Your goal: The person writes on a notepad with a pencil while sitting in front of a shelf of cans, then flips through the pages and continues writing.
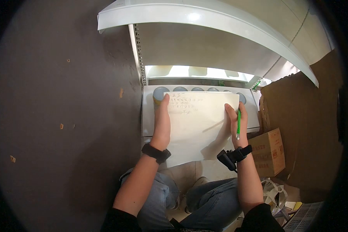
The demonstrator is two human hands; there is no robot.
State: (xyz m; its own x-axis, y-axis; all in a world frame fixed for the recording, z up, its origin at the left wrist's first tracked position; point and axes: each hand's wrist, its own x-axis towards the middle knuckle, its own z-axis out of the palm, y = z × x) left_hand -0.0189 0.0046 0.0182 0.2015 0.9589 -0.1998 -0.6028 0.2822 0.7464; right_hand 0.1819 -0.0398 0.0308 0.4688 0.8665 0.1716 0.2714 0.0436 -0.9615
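Note:
A large sheet of paper [199,131] with handwriting along its top is held up in front of me by both sides. My left hand [162,123] grips its left edge, thumb on the front and the other fingers hidden behind. At the right edge my right hand [237,123] pinches the sheet in the same way. A green pencil [238,123] is also in that hand, lying upright along the fingers. Behind the top of the paper, several round grey lids [161,94] stand in a row on a low white shelf [149,116].
An upper white shelf [205,15] juts out overhead. To the right are a cardboard box [268,152], a large brown cardboard sheet [305,123] and a white bag [274,193]. A dark panel [65,116] fills the left. My knees are below the paper.

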